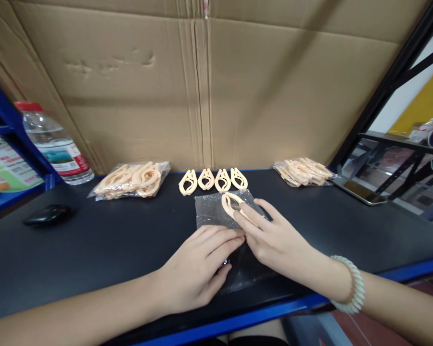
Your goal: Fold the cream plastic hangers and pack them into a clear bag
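Note:
My left hand point(198, 266) lies on a clear plastic bag point(216, 214) flat on the black table point(111, 245), its fingers pressing the bag's near part. My right hand point(274, 238) rests beside it, fingers holding a peach-coloured plastic clip point(231, 202) that sits on or partly in the bag. Whether the clip is inside the bag I cannot tell. Just beyond the bag, several loose peach clips point(213, 180) stand in a row.
A filled bag of clips point(130, 180) lies at the back left, another clip bag point(303, 172) at the back right. A water bottle point(54, 144) and black mouse point(46, 215) are far left. A tablet point(361, 190) lies right. Cardboard wall point(202, 81) behind.

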`<state>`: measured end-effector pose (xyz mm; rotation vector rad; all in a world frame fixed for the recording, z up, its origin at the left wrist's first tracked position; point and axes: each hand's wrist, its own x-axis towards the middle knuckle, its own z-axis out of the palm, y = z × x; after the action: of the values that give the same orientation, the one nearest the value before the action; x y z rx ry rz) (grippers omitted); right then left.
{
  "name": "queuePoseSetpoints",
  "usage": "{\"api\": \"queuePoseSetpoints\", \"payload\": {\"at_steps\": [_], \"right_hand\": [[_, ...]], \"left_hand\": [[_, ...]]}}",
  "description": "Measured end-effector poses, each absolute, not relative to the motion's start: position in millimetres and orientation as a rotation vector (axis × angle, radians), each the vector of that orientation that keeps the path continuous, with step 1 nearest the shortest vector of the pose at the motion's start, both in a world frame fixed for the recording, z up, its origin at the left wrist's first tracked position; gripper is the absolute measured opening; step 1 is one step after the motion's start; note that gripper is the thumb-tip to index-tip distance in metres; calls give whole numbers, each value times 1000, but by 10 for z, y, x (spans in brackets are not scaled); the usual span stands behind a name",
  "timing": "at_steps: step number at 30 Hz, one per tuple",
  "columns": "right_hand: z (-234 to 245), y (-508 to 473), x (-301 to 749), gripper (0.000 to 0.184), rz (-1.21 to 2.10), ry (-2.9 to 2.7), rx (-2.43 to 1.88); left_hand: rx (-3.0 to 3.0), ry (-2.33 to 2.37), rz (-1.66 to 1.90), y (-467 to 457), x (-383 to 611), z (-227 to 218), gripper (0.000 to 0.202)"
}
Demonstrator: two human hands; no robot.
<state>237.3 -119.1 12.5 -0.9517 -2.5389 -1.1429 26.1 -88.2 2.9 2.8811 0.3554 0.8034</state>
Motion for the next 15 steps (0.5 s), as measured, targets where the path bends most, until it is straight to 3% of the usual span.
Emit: {"api": "queuePoseSetpoints", "payload": {"at_steps": [5, 15], "right_hand": [[129, -1164, 2399, 34, -1145, -2586, -1001], [181, -1075, 2431, 30, -1173, -2663, -823]], "left_hand": [[2882, 349, 781, -881, 259, 40, 50], [2907, 372, 774, -888, 232, 23, 50]]}}
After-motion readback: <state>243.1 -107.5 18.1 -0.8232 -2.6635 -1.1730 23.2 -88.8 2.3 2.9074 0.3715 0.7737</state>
